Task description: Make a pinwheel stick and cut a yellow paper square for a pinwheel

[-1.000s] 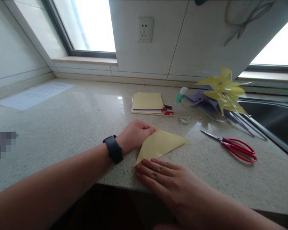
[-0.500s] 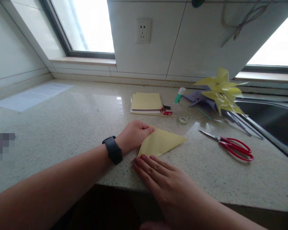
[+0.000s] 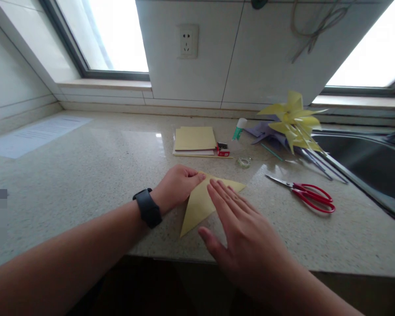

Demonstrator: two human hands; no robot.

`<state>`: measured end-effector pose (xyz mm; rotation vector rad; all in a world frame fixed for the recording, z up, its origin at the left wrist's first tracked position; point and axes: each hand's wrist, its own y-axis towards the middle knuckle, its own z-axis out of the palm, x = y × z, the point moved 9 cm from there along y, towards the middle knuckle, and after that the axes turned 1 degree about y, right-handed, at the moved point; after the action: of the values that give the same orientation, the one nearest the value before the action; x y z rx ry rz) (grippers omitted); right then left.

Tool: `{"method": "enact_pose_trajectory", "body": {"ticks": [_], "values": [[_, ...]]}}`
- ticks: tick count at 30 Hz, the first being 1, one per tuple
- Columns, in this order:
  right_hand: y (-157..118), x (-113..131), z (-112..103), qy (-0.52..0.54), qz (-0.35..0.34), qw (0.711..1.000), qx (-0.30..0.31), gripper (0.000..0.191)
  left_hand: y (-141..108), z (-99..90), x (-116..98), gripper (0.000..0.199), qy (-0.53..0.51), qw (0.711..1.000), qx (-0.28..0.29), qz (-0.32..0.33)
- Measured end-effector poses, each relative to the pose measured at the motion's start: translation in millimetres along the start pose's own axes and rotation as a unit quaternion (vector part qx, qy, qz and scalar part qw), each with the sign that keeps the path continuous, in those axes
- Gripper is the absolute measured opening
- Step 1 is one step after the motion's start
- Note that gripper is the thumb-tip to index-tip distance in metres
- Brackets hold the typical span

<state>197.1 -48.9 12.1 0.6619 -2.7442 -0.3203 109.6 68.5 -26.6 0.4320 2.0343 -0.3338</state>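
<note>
A yellow paper (image 3: 197,204), folded to a triangle, lies on the speckled counter near its front edge. My left hand (image 3: 176,186) pinches the paper's upper left corner between thumb and fingers; a black watch (image 3: 147,208) is on that wrist. My right hand (image 3: 238,226) reaches over the right part of the paper, fingers stretched out and thumb apart, and hides some of it. Whether its fingertips press on the paper is hard to tell.
Behind the paper are a stack of yellow sheets (image 3: 195,138), a small red box (image 3: 223,149), a tape roll (image 3: 244,163) and a glue stick (image 3: 239,129). To the right lie red-handled scissors (image 3: 311,196), a yellow pinwheel (image 3: 293,120) and a sink (image 3: 368,164). A printed sheet (image 3: 36,134) lies far left.
My right hand has moved up and right over the paper, uncovering its lower corner. My left hand keeps its pinch. The whole view has shifted slightly.
</note>
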Motion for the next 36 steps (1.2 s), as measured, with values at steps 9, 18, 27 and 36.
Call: {"method": "enact_pose_trajectory", "body": {"ticks": [9,18,27,36], "values": [[1.9,-17.9,32.7,-0.016,0.087,0.989,0.122,0.114,-3.5,-2.8,-5.5,0.042,0.070,0.997,-0.033,0.012],[-31.4,-70.7,5.9,-0.080,0.170,0.976,0.114,0.109,-5.1,-4.6,-7.8,0.043,0.084,0.995,-0.047,0.015],[26.8,-29.2,18.1,-0.033,0.097,0.991,0.087,0.105,-3.9,-2.8,-8.3,0.045,0.103,0.993,-0.045,0.038],[10.9,-57.1,32.1,-0.041,0.114,0.982,0.143,0.104,-3.9,-2.6,-6.6,0.044,0.104,0.994,-0.039,0.021]]}}
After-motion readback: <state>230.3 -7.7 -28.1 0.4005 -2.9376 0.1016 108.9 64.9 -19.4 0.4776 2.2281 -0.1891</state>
